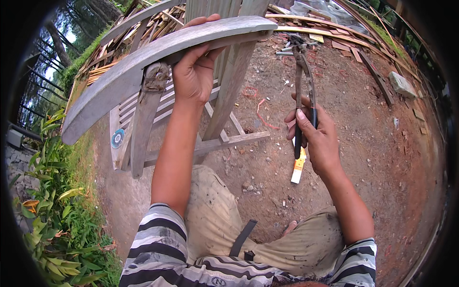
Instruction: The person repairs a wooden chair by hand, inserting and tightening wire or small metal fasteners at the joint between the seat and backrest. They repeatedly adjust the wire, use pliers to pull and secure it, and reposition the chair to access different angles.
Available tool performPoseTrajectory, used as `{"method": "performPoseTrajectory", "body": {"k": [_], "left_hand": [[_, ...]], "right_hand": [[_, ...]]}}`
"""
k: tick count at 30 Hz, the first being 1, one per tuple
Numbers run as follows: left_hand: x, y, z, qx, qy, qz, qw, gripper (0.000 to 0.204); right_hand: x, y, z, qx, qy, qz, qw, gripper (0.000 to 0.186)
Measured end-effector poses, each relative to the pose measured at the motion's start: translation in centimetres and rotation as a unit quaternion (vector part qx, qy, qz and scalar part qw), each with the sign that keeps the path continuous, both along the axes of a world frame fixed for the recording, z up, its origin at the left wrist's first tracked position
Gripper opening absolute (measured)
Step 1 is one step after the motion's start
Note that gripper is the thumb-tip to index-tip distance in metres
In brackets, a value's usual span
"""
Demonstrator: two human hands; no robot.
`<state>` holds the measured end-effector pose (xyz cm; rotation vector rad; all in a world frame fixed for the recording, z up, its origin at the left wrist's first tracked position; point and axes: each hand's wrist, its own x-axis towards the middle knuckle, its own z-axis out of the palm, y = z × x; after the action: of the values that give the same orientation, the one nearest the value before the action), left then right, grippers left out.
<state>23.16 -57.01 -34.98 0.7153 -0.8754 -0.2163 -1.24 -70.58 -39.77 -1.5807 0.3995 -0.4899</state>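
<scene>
A weathered grey wooden chair stands tilted in front of me on the left. My left hand grips its curved armrest from beneath, with fingertips showing over the far edge. Under the armrest, the top of a leg post has a rough, dark, worn joint. My right hand is closed around the black handles of metal pincers, held upright to the right of the chair. Their jaws point away from me and look dark against the ground; whether they hold anything is unclear.
A blue-rimmed disc rests by the chair's lower left frame. An orange and white strip lies on the dirt below the pincers. Wood scraps pile up at the back, a pale block sits far right, and leafy plants border the left.
</scene>
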Motion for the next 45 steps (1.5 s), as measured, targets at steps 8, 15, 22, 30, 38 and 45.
{"method": "performPoseTrajectory", "body": {"k": [8, 15, 22, 30, 38, 45], "left_hand": [[0.9, -3.8, -0.3, 0.097, -0.068, 0.021, 0.993, 0.079], [1.5, -4.7, -1.1, 0.081, -0.093, 0.015, 0.992, 0.069], [1.9, -4.7, -1.4, 0.068, -0.144, 0.072, 0.985, 0.063], [1.8, -5.9, -1.9, 0.148, -0.183, 0.087, 0.968, 0.058], [-0.7, -5.1, -0.2, 0.133, -0.155, 0.071, 0.976, 0.036], [2.3, -6.4, -2.6, 0.112, -0.459, 0.369, 0.801, 0.061]], "right_hand": [[0.5, 0.3, -0.2, -0.018, 0.016, 0.013, 1.000, 0.045], [-0.1, -0.1, 0.1, -0.035, 0.066, 0.021, 0.997, 0.047], [-0.4, 0.0, 1.7, -0.316, 0.108, -0.041, 0.942, 0.057], [0.1, 0.6, 4.2, -0.471, 0.105, -0.097, 0.870, 0.068], [0.0, 0.5, 5.7, -0.488, 0.132, -0.107, 0.856, 0.068], [0.3, 3.1, 9.1, -0.613, 0.227, -0.145, 0.743, 0.069]]}}
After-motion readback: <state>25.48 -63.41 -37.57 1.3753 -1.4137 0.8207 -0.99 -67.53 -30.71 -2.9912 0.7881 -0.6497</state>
